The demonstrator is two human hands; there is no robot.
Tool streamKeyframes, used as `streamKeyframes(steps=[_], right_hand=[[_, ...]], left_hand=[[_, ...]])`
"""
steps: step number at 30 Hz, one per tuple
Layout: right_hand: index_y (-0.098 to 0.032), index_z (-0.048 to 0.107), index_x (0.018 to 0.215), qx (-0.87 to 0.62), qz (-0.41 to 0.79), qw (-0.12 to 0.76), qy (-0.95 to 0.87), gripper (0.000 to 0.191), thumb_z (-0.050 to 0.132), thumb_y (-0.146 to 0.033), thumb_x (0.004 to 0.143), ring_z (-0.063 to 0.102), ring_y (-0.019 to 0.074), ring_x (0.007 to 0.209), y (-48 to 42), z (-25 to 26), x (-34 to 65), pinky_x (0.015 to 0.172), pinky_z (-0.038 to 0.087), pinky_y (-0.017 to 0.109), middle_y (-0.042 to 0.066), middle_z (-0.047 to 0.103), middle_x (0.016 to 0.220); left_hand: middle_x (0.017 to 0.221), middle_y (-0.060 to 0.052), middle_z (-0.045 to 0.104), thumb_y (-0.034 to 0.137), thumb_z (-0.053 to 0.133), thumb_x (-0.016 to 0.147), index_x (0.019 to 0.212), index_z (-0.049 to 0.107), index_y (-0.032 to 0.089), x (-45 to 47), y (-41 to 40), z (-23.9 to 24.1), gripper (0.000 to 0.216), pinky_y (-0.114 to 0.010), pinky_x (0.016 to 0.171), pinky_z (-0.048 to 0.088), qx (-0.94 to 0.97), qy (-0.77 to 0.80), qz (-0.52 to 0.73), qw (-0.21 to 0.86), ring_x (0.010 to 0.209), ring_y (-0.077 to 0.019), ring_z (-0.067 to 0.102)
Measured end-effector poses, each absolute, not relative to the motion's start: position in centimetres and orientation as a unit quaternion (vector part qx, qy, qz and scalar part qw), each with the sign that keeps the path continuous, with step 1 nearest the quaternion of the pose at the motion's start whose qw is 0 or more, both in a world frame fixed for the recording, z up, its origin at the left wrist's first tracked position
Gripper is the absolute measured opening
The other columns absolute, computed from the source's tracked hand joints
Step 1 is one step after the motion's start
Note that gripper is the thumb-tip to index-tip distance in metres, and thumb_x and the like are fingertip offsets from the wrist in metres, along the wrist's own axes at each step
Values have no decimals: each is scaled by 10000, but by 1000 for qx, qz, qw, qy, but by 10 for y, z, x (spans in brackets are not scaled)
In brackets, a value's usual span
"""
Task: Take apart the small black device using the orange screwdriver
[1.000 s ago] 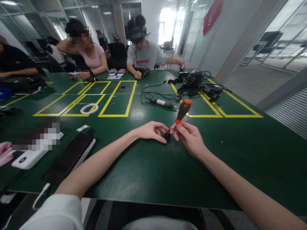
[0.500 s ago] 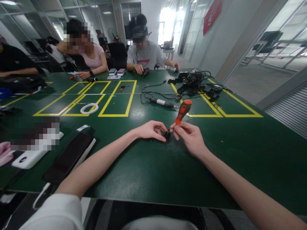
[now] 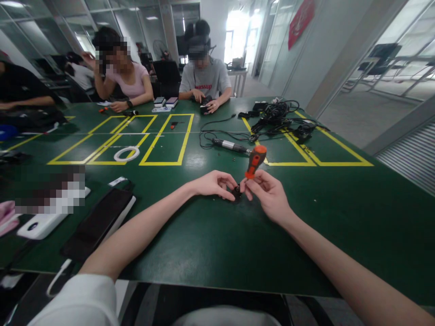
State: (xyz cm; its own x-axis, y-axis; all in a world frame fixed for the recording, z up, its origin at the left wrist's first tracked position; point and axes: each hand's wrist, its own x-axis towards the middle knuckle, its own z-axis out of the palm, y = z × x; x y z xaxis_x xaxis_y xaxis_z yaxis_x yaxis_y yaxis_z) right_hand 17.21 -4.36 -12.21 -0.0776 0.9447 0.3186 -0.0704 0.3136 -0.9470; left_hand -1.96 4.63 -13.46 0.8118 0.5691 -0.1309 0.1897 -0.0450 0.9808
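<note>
My right hand (image 3: pixel 272 192) pinches an orange and dark grey screwdriver (image 3: pixel 256 161) low down, where the handle meets the shaft. The handle points up and the tool leans slightly; its tip is hidden by the fingers. My left hand (image 3: pixel 217 184) is curled round a small black part (image 3: pixel 237 194) on the green table, its thumb and fingers closed at the part's left side. The part is too small and dark to name exactly. My right fingertips are close beside its top.
A pen-shaped electric screwdriver (image 3: pixel 231 146) with a black cable lies beyond my hands. A cable heap (image 3: pixel 277 113) sits at the far right. White tape (image 3: pixel 127 154) and a black pouch (image 3: pixel 98 222) are on the left. Co-workers sit across the green table (image 3: pixel 204 244).
The screwdriver handle has tipped a little left and lower; my left hand stays in place. Across the table, a co-worker's two hands have come together around a dark tool.
</note>
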Motion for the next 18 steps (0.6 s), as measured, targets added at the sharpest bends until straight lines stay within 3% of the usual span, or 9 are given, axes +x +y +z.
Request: streamKeyframes(steps=[7, 10, 18], right_hand=[[-224, 626, 886, -352, 470, 582, -563, 396, 812, -568, 818, 538, 119, 486, -41, -125, 173, 492, 442, 263, -13, 689, 655], [-227, 587, 823, -367, 464, 575, -565, 395, 828, -540, 811, 528, 115, 478, -42, -126, 174, 493, 451, 259, -12, 698, 643], [-204, 724, 802, -385, 446, 571, -572, 387, 802, -583, 814, 525, 120, 496, -41, -126, 175, 519, 473, 301, 32, 720, 735]], left_hand=[[688, 4, 718, 356, 991, 490, 804, 670, 122, -20, 47, -138, 506, -225, 619, 467, 686, 285, 133, 656, 609, -83, 623], [689, 10, 716, 351, 989, 485, 789, 654, 126, -20, 47, -138, 504, -218, 607, 458, 689, 288, 138, 650, 610, -81, 626], [622, 47, 664, 369, 986, 497, 770, 599, 143, -19, 46, -137, 525, -192, 540, 403, 701, 279, 136, 642, 548, -68, 580]])
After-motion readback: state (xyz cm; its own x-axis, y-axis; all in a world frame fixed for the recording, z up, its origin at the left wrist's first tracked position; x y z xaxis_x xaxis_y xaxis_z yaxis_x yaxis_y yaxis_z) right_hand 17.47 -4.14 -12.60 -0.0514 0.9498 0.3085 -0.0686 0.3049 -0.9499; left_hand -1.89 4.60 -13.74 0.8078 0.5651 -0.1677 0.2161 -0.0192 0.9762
